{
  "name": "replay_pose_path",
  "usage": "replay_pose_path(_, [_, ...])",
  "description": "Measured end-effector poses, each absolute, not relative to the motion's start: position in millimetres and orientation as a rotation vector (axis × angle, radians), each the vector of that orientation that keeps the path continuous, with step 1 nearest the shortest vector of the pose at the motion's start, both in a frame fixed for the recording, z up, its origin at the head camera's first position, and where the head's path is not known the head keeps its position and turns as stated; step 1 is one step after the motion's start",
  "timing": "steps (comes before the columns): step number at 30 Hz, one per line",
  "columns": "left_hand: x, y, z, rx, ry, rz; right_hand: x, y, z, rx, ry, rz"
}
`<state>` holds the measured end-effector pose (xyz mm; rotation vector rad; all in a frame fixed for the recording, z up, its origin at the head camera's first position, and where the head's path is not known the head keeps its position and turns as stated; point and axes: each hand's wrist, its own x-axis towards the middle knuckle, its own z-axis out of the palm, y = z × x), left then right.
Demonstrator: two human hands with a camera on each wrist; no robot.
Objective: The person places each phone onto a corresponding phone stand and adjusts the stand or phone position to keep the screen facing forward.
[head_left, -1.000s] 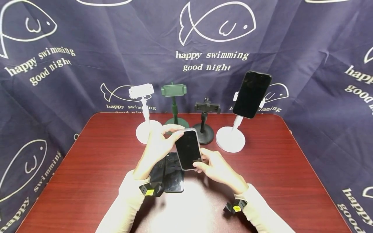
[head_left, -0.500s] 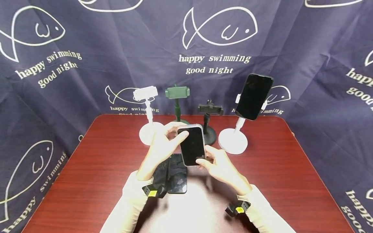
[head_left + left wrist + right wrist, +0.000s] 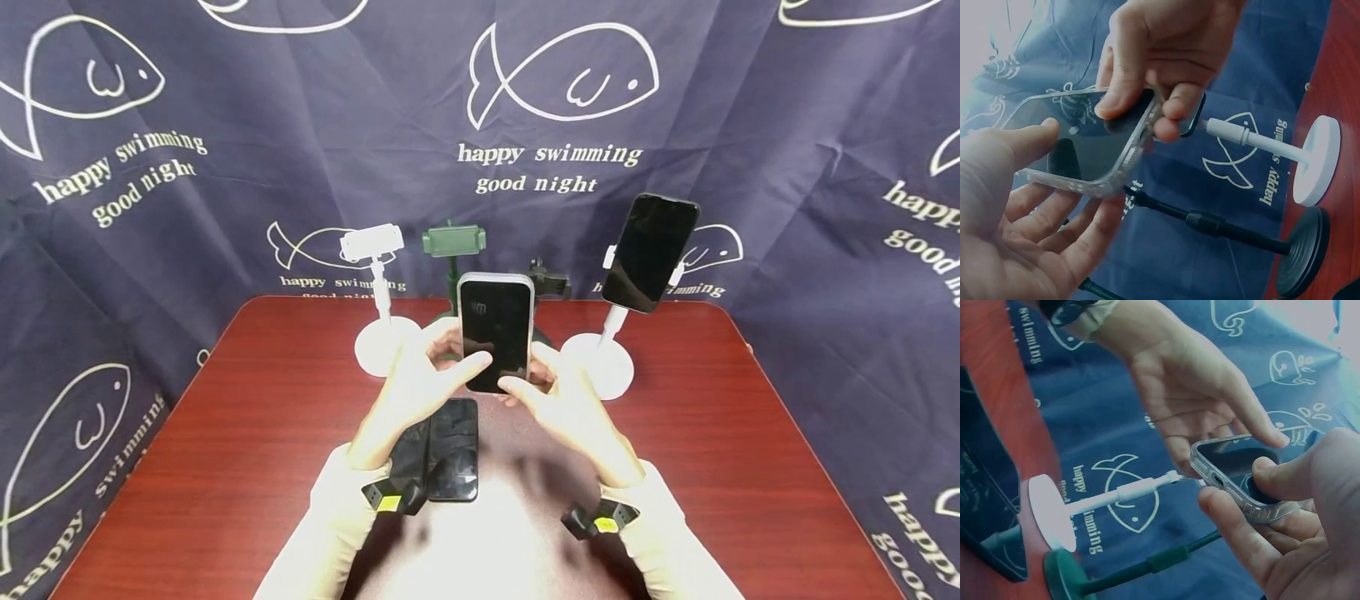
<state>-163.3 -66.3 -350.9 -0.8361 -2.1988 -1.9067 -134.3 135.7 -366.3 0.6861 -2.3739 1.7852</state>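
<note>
Phone [image 3: 491, 325]: clear-cased, raised off the desk [image 3: 225, 467] between both hands, dark screen towards the person, hiding part of the black stand [image 3: 552, 286].
Left hand [image 3: 417, 385]: grip clamped on the phone's left side, thumb on the screen.
Right hand [image 3: 567, 402]: grip clamped on the phone near its lower right corner, thumb on the screen.
Other stands: white stand [image 3: 382, 298] at left, then green stand [image 3: 454, 240]; at far right, second white stand [image 3: 616, 319] holding a tilted phone [image 3: 651, 252].
Near left wrist: flat phone [image 3: 454, 454] on the desk, dark slab [image 3: 409, 450] alongside, partly hidden.
Backdrop [image 3: 420, 167]: blue, fish outlines.
</note>
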Motion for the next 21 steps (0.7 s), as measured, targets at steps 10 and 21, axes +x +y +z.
replay_pose_path(10, [-171.7, -62.1, -371.9, -0.863, -2.207, -1.908, -131.2, 144.5, -358.1, 0.712, -2.326, 1.820])
replay_pose_path(21, [-163.3, -54.7, -370.9, -0.779, -2.273, -1.873, -135.6, 149.3, -365.1, 0.817, -2.247, 1.913])
